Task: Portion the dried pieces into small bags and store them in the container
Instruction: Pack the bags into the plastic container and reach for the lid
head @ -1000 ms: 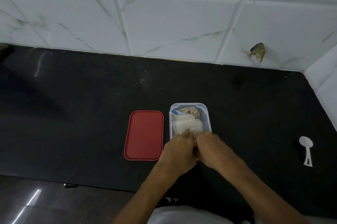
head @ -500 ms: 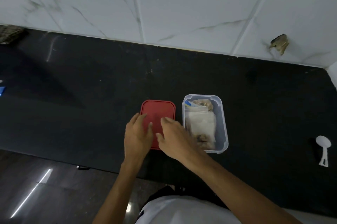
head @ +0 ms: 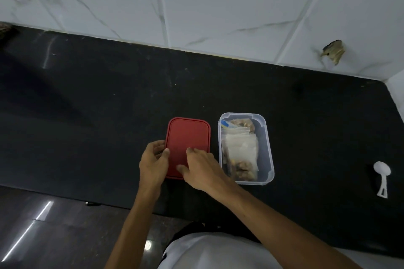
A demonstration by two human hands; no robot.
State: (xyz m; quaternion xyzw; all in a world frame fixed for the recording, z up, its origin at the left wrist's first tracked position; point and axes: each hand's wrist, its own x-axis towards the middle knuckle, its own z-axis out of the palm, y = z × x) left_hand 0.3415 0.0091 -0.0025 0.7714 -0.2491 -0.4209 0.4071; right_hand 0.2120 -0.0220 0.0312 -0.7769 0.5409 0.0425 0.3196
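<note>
From my feed, at the far left, I see a dark rough thing (head: 5,29) at the back edge of the black counter (head: 98,115) – too cut off to tell what it is.

Next comes my left hand (head: 154,164), at the left long edge of the red lid (head: 189,137). Its fingers are curled loosely along that edge and the thumb lies on the lid's top; I cannot tell whether it is truly pinching the rim or only touching it. The lid lies flat on the counter, its long axis running from the near edge toward the tiled wall (head: 218,6), short ends near and far.

My right hand (head: 204,169) reaches across from the right and covers the lid's near right corner. Its fingers are spread a little and rest on the red surface, the thumb pointing left; whether they grip anything I cannot tell.

Just beside the lid, apart by a narrow strip of counter, stands the clear container (head: 268,148), uncovered. Its long axis runs parallel with the lid's, near to far. Inside lie small bags (head: 239,148) of brownish dried pieces (head: 243,169) – one at the far end, others filling the middle and near end, laid lengthwise.

Well apart to the right, a white scoop (head: 382,175) lies flat, bowl toward the wall, handle toward me. Above it, a broken patch (head: 333,51) shows in the tile.
</note>
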